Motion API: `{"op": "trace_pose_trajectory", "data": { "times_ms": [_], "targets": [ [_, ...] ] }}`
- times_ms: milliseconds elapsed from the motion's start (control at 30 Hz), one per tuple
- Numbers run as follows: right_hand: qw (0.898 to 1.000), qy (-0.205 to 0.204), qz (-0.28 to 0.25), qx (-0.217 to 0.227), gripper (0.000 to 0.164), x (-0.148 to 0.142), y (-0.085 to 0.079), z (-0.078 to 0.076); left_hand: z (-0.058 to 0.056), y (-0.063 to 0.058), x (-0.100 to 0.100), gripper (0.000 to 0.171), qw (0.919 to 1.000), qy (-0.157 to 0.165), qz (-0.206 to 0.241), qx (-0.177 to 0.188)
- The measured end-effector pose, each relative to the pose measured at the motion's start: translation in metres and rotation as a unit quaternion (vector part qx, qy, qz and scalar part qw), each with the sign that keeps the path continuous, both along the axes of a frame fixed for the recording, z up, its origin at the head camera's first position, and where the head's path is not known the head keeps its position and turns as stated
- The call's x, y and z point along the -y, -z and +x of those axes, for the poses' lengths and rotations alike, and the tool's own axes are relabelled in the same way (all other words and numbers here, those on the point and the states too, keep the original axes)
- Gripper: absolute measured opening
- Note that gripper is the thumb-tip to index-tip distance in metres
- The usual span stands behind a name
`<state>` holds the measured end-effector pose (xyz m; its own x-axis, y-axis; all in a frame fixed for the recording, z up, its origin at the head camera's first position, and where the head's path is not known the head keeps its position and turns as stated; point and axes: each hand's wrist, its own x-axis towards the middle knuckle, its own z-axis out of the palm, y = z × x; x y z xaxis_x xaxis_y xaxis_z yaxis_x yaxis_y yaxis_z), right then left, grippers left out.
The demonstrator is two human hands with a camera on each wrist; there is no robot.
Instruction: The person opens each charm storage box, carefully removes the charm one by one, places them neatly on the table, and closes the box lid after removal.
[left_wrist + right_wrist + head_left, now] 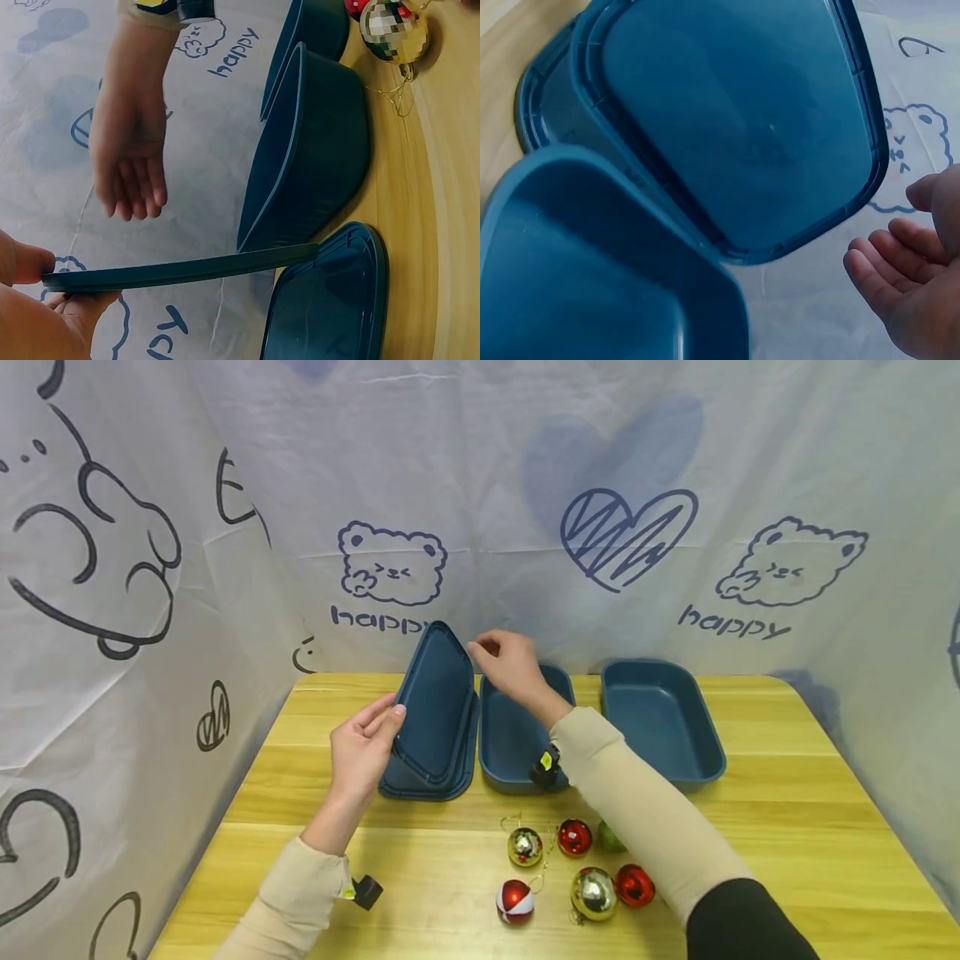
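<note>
My left hand [365, 743] pinches the edge of a dark blue plastic lid [437, 702], thumb on one face and fingers on the other. The lid is tilted up on its side above a second blue lid [330, 315] that lies flat on the table. To the right of the raised lid is my right hand [513, 664], holding nothing, its fingers loosely bent and apart from the lid in the right wrist view. Beneath that hand stands a blue bin [513, 735], partly hidden by the right forearm.
Another blue bin [660, 718] stands farther right. In front of the bins lie several Christmas baubles, among them a gold one [593, 893], a red one [574, 837], a red-and-white one [515, 902] and a green one [609, 837]. A printed cloth [495, 527] hangs behind the table.
</note>
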<state>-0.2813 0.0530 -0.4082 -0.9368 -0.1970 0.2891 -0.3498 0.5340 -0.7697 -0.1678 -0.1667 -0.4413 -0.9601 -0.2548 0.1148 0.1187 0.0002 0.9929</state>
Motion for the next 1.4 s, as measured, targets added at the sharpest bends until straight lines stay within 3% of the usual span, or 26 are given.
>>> {"op": "trace_pose_trajectory", "data": {
  "times_ms": [233,533,1400],
  "targets": [
    [1.0,-0.009,0.005,-0.001,0.032,0.021,-0.005,-0.002,0.001,0.002,0.0,0.04,0.9995,0.007,-0.031,0.006],
    [1.0,-0.012,0.017,-0.014,0.031,0.04,-0.01,-0.001,0.004,0.002,-0.005,0.039,0.9986,0.01,-0.049,-0.018],
    [1.0,-0.006,0.024,-0.019,0.031,0.052,-0.012,0.005,0.009,0.002,-0.019,0.041,0.995,0.026,-0.063,-0.073]
  ]
}}
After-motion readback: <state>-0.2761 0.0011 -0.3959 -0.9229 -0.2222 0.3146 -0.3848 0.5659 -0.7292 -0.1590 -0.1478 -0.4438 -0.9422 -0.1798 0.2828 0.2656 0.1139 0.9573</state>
